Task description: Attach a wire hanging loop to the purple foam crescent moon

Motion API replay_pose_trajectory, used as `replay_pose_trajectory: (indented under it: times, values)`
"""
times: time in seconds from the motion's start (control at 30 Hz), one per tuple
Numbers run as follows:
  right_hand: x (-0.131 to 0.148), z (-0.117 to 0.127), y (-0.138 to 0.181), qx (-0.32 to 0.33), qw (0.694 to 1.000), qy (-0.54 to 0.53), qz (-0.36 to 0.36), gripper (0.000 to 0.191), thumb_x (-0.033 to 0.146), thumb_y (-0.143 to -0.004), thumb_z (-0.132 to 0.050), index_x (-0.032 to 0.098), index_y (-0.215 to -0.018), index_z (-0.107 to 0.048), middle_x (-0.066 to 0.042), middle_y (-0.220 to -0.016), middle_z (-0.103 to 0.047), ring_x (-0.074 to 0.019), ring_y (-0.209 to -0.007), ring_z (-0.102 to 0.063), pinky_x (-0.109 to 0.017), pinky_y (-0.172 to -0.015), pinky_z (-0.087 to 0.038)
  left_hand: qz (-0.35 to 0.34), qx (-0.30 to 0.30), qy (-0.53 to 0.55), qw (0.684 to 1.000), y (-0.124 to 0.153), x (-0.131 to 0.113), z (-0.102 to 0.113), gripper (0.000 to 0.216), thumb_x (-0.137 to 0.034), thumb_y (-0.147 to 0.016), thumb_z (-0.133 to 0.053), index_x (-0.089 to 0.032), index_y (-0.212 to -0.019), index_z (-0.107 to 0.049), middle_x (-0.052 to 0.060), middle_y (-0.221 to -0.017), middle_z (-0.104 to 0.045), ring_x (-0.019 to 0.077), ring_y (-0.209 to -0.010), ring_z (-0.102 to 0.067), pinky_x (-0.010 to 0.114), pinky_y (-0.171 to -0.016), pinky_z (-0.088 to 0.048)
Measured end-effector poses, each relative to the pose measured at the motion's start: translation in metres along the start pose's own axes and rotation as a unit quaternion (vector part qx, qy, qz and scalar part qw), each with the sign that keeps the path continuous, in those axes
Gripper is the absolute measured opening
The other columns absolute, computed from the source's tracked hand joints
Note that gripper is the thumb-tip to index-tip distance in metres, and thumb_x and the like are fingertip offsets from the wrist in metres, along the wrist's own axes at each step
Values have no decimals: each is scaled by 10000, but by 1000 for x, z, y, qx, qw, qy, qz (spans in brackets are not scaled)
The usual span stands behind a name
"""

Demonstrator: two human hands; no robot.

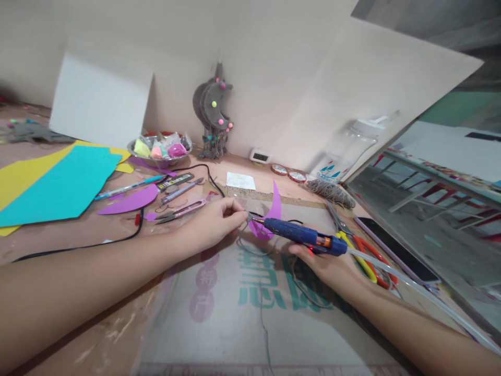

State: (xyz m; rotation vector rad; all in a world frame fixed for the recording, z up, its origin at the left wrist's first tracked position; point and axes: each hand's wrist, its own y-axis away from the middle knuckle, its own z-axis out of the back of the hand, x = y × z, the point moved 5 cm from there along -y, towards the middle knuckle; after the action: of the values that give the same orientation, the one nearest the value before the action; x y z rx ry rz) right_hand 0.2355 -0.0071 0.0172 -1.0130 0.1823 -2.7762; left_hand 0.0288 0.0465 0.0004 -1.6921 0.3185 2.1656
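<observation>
My right hand (317, 258) is wrapped round a blue hot glue gun (291, 230) with a long clear glue stick (415, 287) trailing out of its back. The nozzle points left and meets the fingertips of my left hand (223, 222). Those fingers pinch one tip of a purple paper crescent (276, 201), where a bit of grey yarn (249, 215) shows; the exact grip is partly hidden. A loose yarn strand loops below the hands and runs down over the printed, plastic-covered board (219, 339).
Thread snips (182, 211), pens and purple offcuts lie left, beside blue card (66, 183). Behind stand a bowl of clay packets (160, 149) and a yarn-wrapped moon ornament (213, 109). At right are scissors (340, 219), red-handled pliers (376, 261), a phone (397, 248), a yarn bundle (331, 193) and a bottle (344, 149).
</observation>
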Motion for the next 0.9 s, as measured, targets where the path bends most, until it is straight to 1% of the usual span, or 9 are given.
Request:
replay_pose_trajectory:
  times: [0.07,0.17,0.27,0.4,0.47,0.67,0.77,0.83,0.9]
  values:
    - [0,1,0,-7,1000,8,0,277,518,-727,-601,245,-705,-557,-6,-636,-593,-215,-607,-574,-316,-517,-472,-1,2,6,1000,0,0,-1,134,-263,-790,-500,-181,-687,-475,-56,-551,-496,78,-472,-440,188,-455,-324]
    - [0,0,0,4,1000,-1,7,253,498,-746,-593,247,-746,-569,3,-659,-609,-210,-619,-587,-315,-546,-491,6,3,14,1000,0,-1,-2,131,-252,-789,-497,-182,-682,-469,-62,-538,-484,75,-460,-428,186,-454,-317]
    - [-1,-1,0,13,1000,-12,3,238,487,-763,-581,250,-791,-582,8,-699,-639,-212,-654,-611,-311,-576,-507,13,-2,5,1000,0,-2,-2,135,-242,-790,-492,-181,-673,-465,-61,-538,-486,75,-468,-433,186,-467,-322]
    - [-6,-1,1,12,1000,-7,-5,226,478,-765,-587,252,-785,-594,10,-704,-647,-219,-682,-622,-307,-585,-511,-2,-3,-4,1000,1,-5,0,120,-240,-782,-501,-180,-680,-478,-60,-562,-499,81,-500,-453,191,-491,-337]
    - [-7,-1,2,12,1000,-9,-3,204,460,-773,-591,258,-803,-602,15,-722,-654,-213,-687,-623,-302,-591,-511,5,-3,-10,1000,1,-5,0,117,-235,-780,-497,-180,-679,-476,-61,-564,-495,80,-499,-446,190,-483,-329]
    - [-4,0,1,9,1000,-15,0,194,453,-769,-593,261,-791,-605,20,-676,-642,-210,-645,-615,-300,-553,-500,11,2,2,1000,2,-2,-2,116,-243,-775,-491,-183,-680,-467,-63,-555,-485,79,-476,-428,187,-459,-319]
    - [-3,-1,0,15,1000,1,-4,182,440,-778,-583,260,-800,-606,12,-680,-641,-214,-644,-612,-306,-557,-500,9,1,17,1000,2,-1,-3,113,-235,-768,-495,-184,-673,-459,-64,-554,-478,73,-463,-420,181,-445,-311]
    - [-3,0,0,7,1000,20,-10,198,454,-783,-568,259,-787,-604,7,-668,-636,-208,-613,-601,-308,-541,-494,19,4,26,999,2,-2,-3,120,-235,-771,-486,-189,-669,-443,-70,-539,-460,66,-426,-390,178,-414,-287]
    - [-4,5,0,-19,999,49,-14,245,485,-785,-543,250,-753,-603,-4,-653,-632,-206,-589,-592,-311,-534,-489,34,3,24,999,3,-2,-3,119,-238,-777,-479,-193,-674,-437,-72,-531,-448,61,-398,-364,176,-387,-258]
